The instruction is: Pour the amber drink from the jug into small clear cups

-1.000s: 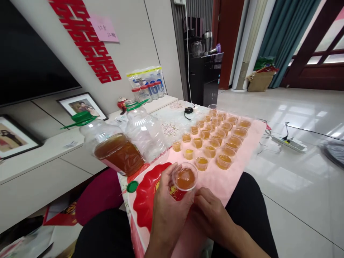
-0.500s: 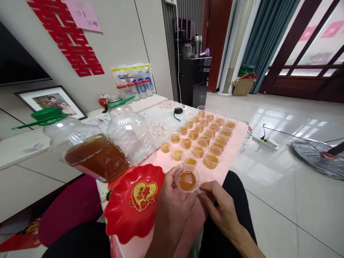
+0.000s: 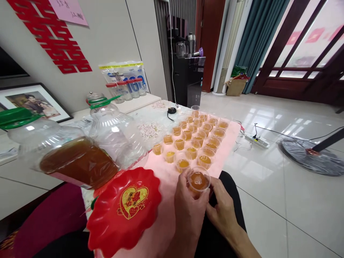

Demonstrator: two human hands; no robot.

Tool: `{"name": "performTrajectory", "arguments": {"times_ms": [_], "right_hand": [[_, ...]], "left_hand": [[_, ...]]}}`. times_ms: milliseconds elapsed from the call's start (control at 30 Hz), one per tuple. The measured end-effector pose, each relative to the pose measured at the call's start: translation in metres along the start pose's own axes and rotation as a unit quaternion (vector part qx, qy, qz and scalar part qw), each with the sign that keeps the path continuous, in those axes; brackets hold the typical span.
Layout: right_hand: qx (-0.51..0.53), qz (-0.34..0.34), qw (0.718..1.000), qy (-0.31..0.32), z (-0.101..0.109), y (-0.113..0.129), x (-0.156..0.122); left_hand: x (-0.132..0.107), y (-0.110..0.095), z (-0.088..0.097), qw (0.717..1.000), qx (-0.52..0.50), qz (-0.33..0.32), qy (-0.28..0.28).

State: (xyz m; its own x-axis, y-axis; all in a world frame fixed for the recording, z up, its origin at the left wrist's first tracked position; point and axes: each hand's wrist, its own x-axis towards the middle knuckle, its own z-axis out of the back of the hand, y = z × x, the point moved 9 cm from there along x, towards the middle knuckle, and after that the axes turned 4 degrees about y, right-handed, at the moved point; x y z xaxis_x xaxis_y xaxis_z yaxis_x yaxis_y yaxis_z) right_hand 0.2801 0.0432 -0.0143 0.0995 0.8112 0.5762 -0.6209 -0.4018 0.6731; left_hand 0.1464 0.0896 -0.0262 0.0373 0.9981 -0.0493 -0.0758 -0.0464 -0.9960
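Note:
A small clear plastic cup (image 3: 199, 181) of amber liquid is held between my hands over the near right edge of the pink-covered table. My left hand (image 3: 190, 208) wraps round its left and near side. Curled against the cup's right side are the fingers of my right hand (image 3: 222, 203), their tips partly hidden. Just beyond stand rows of similar filled cups (image 3: 183, 164) on the pink cover (image 3: 165, 186). To the left of my hands lies a red scalloped plate (image 3: 107, 222) with a gold heart design.
A large plastic jug (image 3: 77, 165) part-filled with brown liquid stands at the left, beside a clear jug (image 3: 107, 122). Farther back are red-lidded jars (image 3: 126, 89) and a black tape measure (image 3: 172, 110). A power strip (image 3: 258, 141) lies on the floor to the right.
The cup has shifted slightly right across the view with my left hand. My right hand, earlier pinched just beside the cup, now meets its right side. The whole view has swung a little right.

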Motion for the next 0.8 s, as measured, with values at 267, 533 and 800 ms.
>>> {"name": "performTrajectory", "arguments": {"times_ms": [267, 533, 800], "right_hand": [[-0.007, -0.016, 1.000, -0.012, -0.002, -0.009, 0.004], [-0.010, -0.014, 1.000, -0.016, -0.003, -0.011, 0.009], [-0.016, -0.004, 1.000, -0.016, -0.003, -0.010, 0.009]], "left_hand": [[0.005, -0.005, -0.003, 0.997, 0.044, -0.049, -0.029], [0.007, 0.008, -0.003, 0.996, 0.064, -0.057, -0.022], [0.003, 0.020, -0.006, 0.999, -0.023, -0.043, -0.021]]}}
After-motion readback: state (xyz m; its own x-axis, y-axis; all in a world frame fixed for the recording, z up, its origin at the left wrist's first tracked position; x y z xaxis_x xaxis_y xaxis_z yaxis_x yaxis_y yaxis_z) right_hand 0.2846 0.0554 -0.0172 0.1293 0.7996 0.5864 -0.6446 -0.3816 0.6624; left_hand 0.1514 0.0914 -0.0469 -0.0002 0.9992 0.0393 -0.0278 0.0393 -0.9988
